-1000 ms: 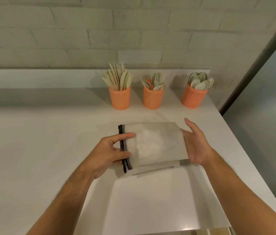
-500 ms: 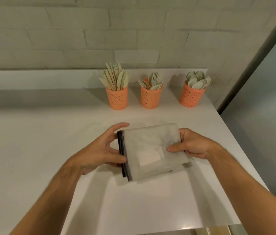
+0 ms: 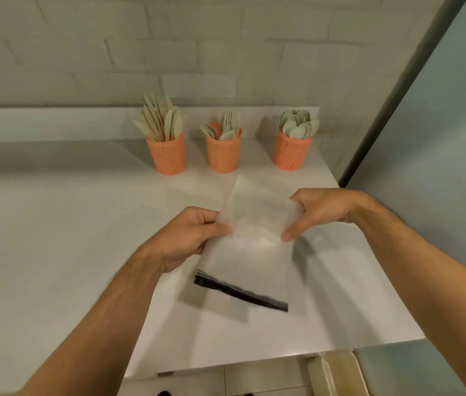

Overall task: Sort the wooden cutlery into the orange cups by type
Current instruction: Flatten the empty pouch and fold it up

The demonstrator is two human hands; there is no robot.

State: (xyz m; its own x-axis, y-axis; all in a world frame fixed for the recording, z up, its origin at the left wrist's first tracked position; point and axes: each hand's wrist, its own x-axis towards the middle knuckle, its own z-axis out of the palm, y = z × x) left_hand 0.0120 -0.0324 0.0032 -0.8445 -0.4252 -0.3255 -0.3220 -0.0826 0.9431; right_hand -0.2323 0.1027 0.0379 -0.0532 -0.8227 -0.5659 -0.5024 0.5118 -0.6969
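Three orange perforated cups stand in a row at the back of the white counter (image 3: 54,238). The left cup (image 3: 166,154) holds knives with a fork or two among them. The middle cup (image 3: 223,152) holds forks. The right cup (image 3: 292,151) holds spoons. In front of them I hold a translucent zip bag (image 3: 254,252) above the counter, its black zip edge hanging toward me. My left hand (image 3: 186,238) pinches the bag's left edge. My right hand (image 3: 317,212) pinches its right edge. The bag looks flat and blurred.
A painted brick wall rises behind a low ledge (image 3: 40,121). The counter ends at the right near a grey-blue panel (image 3: 440,167). Below the counter's front edge I see tiled floor and a pale bin (image 3: 337,372).
The bag has been lifted off the counter and turned, so its black zip edge now points toward me instead of to the left. Both hands shifted to the bag's far sides.
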